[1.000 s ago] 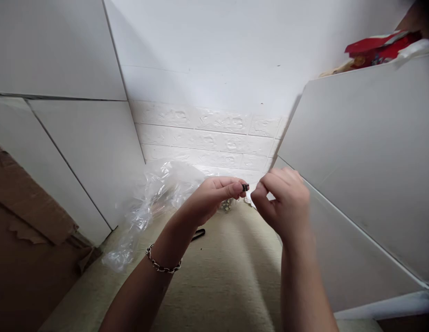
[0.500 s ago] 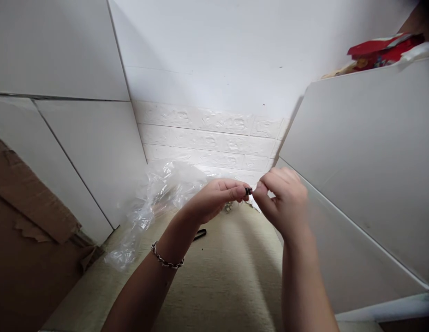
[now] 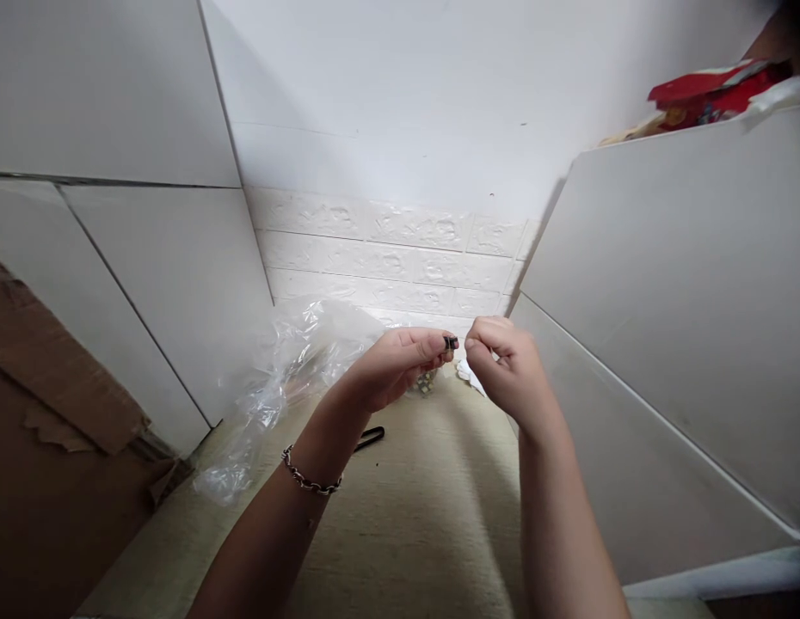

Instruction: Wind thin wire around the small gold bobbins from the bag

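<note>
Right of the clear plastic bag [image 3: 306, 348], the left hand [image 3: 390, 368] has its fingers clamped on a small black piece [image 3: 450, 343]; farther right of it, the right hand [image 3: 507, 365] has its fingers together, any held thread too small to tell.

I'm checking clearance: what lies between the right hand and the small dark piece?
The head view shows only a narrow gap between the right hand and the dark piece; a fine thread there would be too small to tell.
</note>
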Demonstrator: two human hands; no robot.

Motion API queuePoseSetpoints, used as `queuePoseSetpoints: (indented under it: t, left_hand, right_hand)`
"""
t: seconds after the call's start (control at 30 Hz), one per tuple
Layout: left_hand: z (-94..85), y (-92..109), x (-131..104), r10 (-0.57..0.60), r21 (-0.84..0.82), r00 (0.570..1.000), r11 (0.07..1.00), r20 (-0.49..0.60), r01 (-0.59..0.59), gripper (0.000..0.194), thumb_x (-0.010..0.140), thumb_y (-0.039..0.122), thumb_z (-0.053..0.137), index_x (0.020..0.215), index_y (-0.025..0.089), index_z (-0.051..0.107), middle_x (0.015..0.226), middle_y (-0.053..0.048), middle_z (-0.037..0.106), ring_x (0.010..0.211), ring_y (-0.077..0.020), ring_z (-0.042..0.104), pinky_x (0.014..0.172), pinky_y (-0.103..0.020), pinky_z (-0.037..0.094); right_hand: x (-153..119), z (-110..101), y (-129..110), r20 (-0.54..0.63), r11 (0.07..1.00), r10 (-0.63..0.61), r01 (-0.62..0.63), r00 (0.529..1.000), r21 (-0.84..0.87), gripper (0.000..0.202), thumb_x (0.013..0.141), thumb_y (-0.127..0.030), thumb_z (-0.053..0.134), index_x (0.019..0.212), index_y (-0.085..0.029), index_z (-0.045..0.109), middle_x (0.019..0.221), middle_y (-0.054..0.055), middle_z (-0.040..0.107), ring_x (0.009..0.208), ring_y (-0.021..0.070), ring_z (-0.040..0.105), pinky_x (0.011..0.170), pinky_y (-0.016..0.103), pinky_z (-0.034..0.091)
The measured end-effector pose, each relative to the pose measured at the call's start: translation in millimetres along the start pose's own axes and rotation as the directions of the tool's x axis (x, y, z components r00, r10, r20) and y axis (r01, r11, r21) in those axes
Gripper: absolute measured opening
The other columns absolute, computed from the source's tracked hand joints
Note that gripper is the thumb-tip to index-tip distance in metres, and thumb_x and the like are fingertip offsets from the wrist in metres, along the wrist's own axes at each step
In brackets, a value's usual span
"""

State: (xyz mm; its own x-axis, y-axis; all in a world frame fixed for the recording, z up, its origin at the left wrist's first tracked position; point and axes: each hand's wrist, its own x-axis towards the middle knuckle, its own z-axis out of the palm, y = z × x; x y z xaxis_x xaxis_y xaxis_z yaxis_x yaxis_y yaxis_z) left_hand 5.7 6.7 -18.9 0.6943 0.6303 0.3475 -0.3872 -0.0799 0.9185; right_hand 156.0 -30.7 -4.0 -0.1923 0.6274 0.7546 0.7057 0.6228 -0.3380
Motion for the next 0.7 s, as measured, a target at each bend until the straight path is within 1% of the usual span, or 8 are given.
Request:
queuePoseSetpoints:
  t: [0.1,0.23,0.37,0.5,0.53,0.6,0.67,0.7]
  left_hand:
    - [4.4,0.6,-1.4,-0.021,-0.091,1.0,0.996,-0.003,0.021,0.026,0.077,0.034,0.053,0.066,0.011,0.055,0.065,0.001,0.043,0.064,-0.0076,0.038,0.065,-0.022,0.031]
    - [12.8,-2.3,-3.6,-0.047,-0.283,0.999,0.958,-0.005,0.044,0.024,0.075,0.037,0.055,0.073,0.013,0.057,0.071,0.0,0.046,0.069,-0.0079,0.043,0.071,-0.022,0.036]
    - [18.2,-6.8,-3.8,-0.13,-0.437,0.991,0.893,-0.027,0.105,0.024,0.076,0.039,0.054,0.08,0.015,0.057,0.076,0.0,0.047,0.069,-0.0067,0.044,0.072,-0.021,0.038]
    - [17.8,-5.6,-2.2,-0.157,-0.529,0.987,0.841,-0.044,0.11,0.02,0.078,0.037,0.052,0.081,0.017,0.057,0.075,0.002,0.049,0.066,-0.0054,0.045,0.07,-0.021,0.039]
    - [17.2,-4.7,-1.9,-0.163,-0.54,0.985,0.834,-0.053,0.109,0.019,0.078,0.036,0.052,0.081,0.017,0.056,0.075,0.002,0.049,0.065,-0.0051,0.045,0.07,-0.022,0.039]
    - [15.9,-3.1,-1.4,-0.173,-0.545,0.982,0.832,-0.076,0.104,0.019,0.078,0.036,0.053,0.081,0.018,0.056,0.075,0.003,0.05,0.064,-0.0048,0.045,0.07,-0.022,0.04]
    - [15.1,-2.7,-1.5,-0.167,-0.527,0.981,0.845,-0.099,0.091,0.02,0.077,0.038,0.054,0.08,0.017,0.057,0.076,0.002,0.052,0.066,-0.0056,0.047,0.072,-0.023,0.04]
    - [15.0,-3.0,-1.7,-0.163,-0.511,0.981,0.855,-0.107,0.087,0.022,0.077,0.039,0.054,0.079,0.017,0.057,0.076,0.002,0.052,0.068,-0.0063,0.047,0.072,-0.023,0.039]
  right_hand:
    - [-1.5,-5.4,-4.8,0.001,0.999,-0.041,0.041,0.999,0.003,0.025,0.071,-0.011,0.039,0.049,-0.018,0.028,0.048,-0.006,0.032,0.051,0.0075,0.033,0.062,0.026,0.031]
    - [-4.1,-10.4,-12.3,-0.006,0.997,-0.079,0.079,0.997,-0.009,0.027,0.072,-0.012,0.04,0.049,-0.017,0.027,0.048,-0.007,0.028,0.048,0.0066,0.029,0.063,0.026,0.031]
    - [-6.0,-12.1,-16.5,-0.016,0.998,-0.055,0.054,0.998,-0.022,0.027,0.073,-0.013,0.041,0.049,-0.017,0.029,0.048,-0.006,0.03,0.048,0.0067,0.03,0.061,0.026,0.031]
    - [-8.1,-13.9,-18.8,-0.013,0.999,-0.041,0.041,0.999,0.03,0.026,0.071,-0.011,0.04,0.047,-0.018,0.031,0.046,-0.006,0.031,0.049,0.0079,0.031,0.059,0.026,0.032]
    - [-8.5,-14.0,-19.8,-0.039,0.998,-0.043,0.045,0.998,0.051,0.026,0.072,-0.012,0.04,0.048,-0.018,0.034,0.047,-0.005,0.033,0.049,0.0082,0.033,0.059,0.026,0.033]
    - [-8.7,-13.1,-22.6,-0.144,0.996,-0.052,0.061,0.988,0.06,0.024,0.076,-0.016,0.042,0.052,-0.019,0.042,0.052,-0.004,0.042,0.053,0.0091,0.04,0.061,0.027,0.035]
    - [-8.2,-10.4,-25.3,-0.26,0.997,-0.072,0.075,0.963,0.002,0.014,0.078,-0.021,0.047,0.064,-0.021,0.052,0.062,-0.002,0.052,0.06,0.0107,0.047,0.065,0.028,0.036]
    - [-7.7,-8.7,-26.2,-0.293,0.996,-0.086,0.077,0.952,-0.042,0.009,0.078,-0.023,0.049,0.071,-0.022,0.055,0.067,-0.002,0.056,0.064,0.0115,0.049,0.067,0.029,0.037]
